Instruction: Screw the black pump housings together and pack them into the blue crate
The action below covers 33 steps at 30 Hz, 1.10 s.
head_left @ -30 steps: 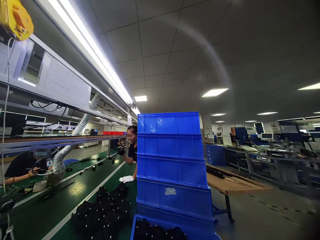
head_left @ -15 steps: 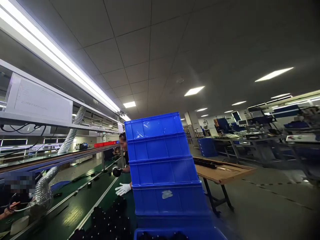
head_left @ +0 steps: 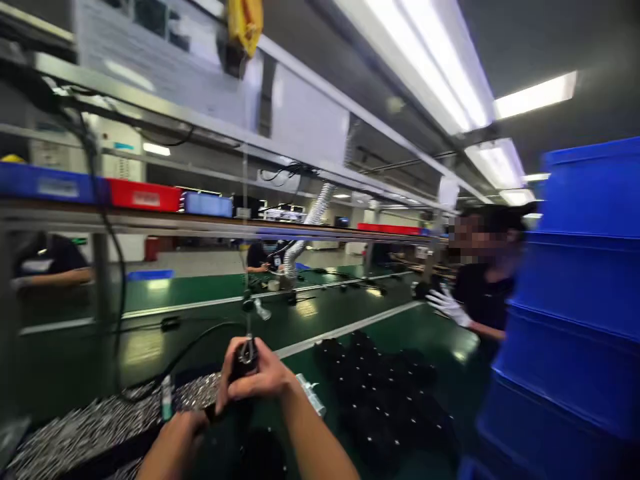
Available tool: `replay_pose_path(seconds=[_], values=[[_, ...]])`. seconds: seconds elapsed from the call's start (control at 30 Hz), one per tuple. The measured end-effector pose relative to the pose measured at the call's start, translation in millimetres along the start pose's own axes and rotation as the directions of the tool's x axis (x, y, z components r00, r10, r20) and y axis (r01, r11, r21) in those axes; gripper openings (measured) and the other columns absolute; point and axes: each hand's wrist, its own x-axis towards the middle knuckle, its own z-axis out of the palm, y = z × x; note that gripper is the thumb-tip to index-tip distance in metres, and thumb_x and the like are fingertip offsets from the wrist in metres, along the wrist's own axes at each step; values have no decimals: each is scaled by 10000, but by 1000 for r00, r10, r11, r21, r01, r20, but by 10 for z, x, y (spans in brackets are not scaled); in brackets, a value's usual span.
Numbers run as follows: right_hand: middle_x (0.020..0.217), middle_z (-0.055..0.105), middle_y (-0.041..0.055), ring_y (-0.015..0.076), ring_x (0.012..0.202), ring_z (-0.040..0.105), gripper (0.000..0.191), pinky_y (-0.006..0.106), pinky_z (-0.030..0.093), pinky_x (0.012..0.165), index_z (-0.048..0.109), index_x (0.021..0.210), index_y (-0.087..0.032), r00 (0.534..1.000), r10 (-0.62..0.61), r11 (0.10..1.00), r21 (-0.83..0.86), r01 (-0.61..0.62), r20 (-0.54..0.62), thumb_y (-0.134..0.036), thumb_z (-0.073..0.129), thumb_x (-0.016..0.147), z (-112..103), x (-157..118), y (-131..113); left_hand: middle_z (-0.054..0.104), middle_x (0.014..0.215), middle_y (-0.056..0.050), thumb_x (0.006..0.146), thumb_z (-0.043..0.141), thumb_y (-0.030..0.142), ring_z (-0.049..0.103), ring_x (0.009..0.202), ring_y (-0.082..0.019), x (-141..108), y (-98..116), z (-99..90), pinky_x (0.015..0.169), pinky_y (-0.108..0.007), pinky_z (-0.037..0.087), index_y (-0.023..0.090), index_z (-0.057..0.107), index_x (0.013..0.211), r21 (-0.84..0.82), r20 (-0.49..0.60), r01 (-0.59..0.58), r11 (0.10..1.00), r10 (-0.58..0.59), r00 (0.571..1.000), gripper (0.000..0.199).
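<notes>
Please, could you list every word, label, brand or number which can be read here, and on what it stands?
No text is readable.
Large sheet, upper left: printing too blurred.
White sheet to its right: nothing legible.
Label on the blue shelf bin: too blurred.
White label on the red bin: too blurred.
Black object in the right hand: no text discernible.

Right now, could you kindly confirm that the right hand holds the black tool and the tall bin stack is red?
Not quite: the head view shows that the tall bin stack is blue, not red; the right hand does hold the black tool.
</notes>
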Motion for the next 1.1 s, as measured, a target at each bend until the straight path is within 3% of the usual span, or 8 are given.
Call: replay_pose_path(seconds=[0.17,0.4,0.6,0.7,0.77,0.83,0.9,1.1], values=[[811,774,43,238,760,779,356,347,590,729,583,922,-210,980,-28,981,-196,-11,-197,-376,881,820,-80,3,83,774,1102,-84,858,625,33,709,1096,-283,-139,-505,336,908,-326,479,221,782,983,-56,28,88,995,-87,996,275],[739,699,4,265,789,796,349,322,584,712,579,895,-220,891,-97,933,-352,-74,-444,-430,850,830,-19,55,18,738,1115,-95,923,611,159,717,1073,-281,0,-472,704,889,-322,464,219,774,904,-55,15,-35,998,36,999,174],[669,602,-33,220,677,731,295,312,569,672,574,865,-225,810,-186,875,-469,-121,-556,-410,804,852,-38,108,107,712,1092,-109,983,463,116,737,933,-265,59,-451,790,775,-331,446,179,715,894,5,45,37,999,-37,998,274],[696,660,-3,199,641,683,286,289,527,609,584,846,-223,758,-261,813,-560,-161,-598,-410,801,849,-79,107,179,711,1071,-96,1003,453,109,713,942,-242,39,-409,877,793,-315,442,177,657,923,-144,-18,10,989,-13,1000,230],[702,679,7,189,623,660,278,278,494,581,588,843,-221,746,-273,794,-580,-181,-607,-404,797,853,-115,107,211,686,871,-36,1026,513,191,671,781,-190,19,-339,970,696,-275,431,201,581,841,-482,24,67,873,-63,998,197],[705,682,5,184,618,651,269,274,473,576,587,849,-219,746,-270,796,-577,-183,-609,-395,790,863,-146,109,226,587,667,36,1026,582,346,529,502,-131,7,-246,1061,509,-245,339,229,501,785,-751,209,240,615,-124,970,279],[709,675,2,186,628,656,262,276,466,585,586,857,-217,747,-268,806,-566,-172,-608,-388,785,873,-164,113,229,494,553,81,993,621,476,343,336,-91,7,-155,1127,397,-234,186,246,470,761,-814,384,403,419,-132,914,360],[733,653,-2,190,632,660,266,286,475,587,577,850,-220,762,-261,823,-549,-145,-593,-382,787,863,-139,130,224,371,456,84,898,718,425,267,334,-51,63,-74,1097,364,-194,90,227,447,612,-841,505,504,195,-49,862,442]])
